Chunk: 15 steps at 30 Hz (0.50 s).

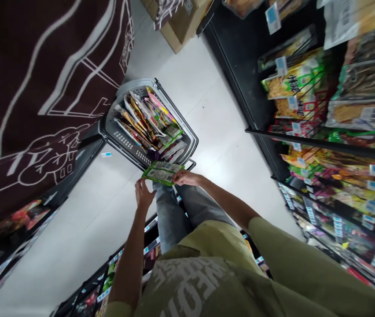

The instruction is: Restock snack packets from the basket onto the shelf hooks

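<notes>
A green snack packet (163,172) is held in front of my legs, at the near edge of a grey shopping basket (130,152). My right hand (186,177) pinches the packet by its right end. Beside its left end is my left hand (144,193), thumb and fingers apart; whether the fingertips touch the packet I cannot tell. Inside the basket several colourful snack packets (137,116) stand in rows, with another green packet (170,134) on top near the right side.
Dark shelves (263,132) filled with hanging snack bags (296,81) and price tags run along the right. A dark brown panel with white line drawings (52,66) fills the upper left. A cardboard box (177,33) stands on the pale floor (214,101) beyond the basket.
</notes>
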### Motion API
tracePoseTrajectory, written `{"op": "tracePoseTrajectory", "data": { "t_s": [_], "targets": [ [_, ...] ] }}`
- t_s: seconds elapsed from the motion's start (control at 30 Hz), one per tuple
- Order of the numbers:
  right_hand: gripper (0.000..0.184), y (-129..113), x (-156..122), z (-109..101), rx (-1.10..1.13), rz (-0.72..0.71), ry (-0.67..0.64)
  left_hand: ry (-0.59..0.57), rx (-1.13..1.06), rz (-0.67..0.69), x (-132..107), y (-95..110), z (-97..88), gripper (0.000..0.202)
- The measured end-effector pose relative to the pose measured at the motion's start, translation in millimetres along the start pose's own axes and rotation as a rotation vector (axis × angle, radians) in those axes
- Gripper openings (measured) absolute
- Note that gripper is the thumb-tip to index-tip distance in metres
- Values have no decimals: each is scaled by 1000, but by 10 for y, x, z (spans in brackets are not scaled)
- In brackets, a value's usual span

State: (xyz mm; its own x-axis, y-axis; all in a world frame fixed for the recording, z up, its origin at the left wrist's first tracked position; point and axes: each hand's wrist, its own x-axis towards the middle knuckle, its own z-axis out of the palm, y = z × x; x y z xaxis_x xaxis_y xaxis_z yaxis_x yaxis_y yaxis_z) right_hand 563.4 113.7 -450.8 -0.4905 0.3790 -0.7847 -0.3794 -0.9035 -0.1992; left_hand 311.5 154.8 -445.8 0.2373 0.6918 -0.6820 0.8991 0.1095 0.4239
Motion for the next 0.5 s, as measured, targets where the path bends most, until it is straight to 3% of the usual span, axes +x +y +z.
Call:
{"op": "tracePoseTrajectory", "data": {
  "t_s": [0.13,0.27,0.37,0.5],
  "targets": [
    [13,18,292,378,104,27,-147,25,217,157,246,-123,-397,71],
    [13,22,325,645,200,11,-157,-285,289,236,435,-222,-614,69],
    [19,-69,297,589,300,-54,-64,-418,330,194,484,-201,-618,64],
    [25,-272,292,321,389,-143,137,-427,363,104,510,-5,-467,46]
  ]
}}
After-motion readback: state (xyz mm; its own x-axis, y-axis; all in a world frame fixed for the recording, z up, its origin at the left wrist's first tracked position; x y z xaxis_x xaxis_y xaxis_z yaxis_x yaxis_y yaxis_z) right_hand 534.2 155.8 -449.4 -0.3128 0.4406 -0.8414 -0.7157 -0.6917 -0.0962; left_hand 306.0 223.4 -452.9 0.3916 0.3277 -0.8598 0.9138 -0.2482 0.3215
